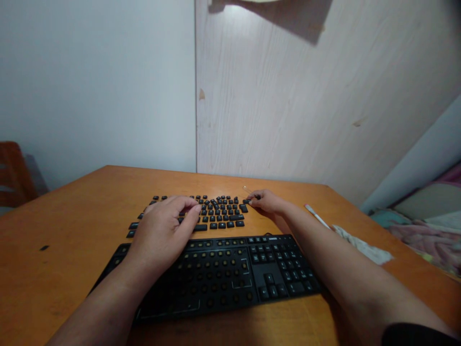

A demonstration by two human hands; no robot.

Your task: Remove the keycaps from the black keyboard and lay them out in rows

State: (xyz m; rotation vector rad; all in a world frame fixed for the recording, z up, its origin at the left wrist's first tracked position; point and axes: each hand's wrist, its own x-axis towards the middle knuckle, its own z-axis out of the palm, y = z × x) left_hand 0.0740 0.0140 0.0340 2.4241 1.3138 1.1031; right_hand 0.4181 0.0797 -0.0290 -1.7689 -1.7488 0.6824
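- Left hand point(169, 218): left of centre, back of the hand uppermost, loosely curled; thumb and forefinger bend towards each other, their tips close. It lies over part of the loose keycaps; whether it holds or touches one cannot be told.
- Right hand point(265, 201): right of centre, fingers drawn narrow around a thin wire-looped tool with a dark end point(247, 189); the loop projects up and left. Fingertips meet a single black plastic keycap point(246, 201); firmness of contact cannot be told.
- Loose black plastic keycaps point(218, 212): laid in rows at frame centre, several tilted or crowded in the upper rows.
- Black rectangular keyboard point(264, 275): lower centre, beneath the left forearm. Left and middle sections bare of caps; arrow keys and number pad at its right end capped.
- Orange-brown wooden table point(86, 211): supports all the above.
- Slim white stick point(317, 216) and crumpled whitish cloth point(365, 247): right side, beside the right forearm.
- Small flat black piece point(44, 248): lower left.
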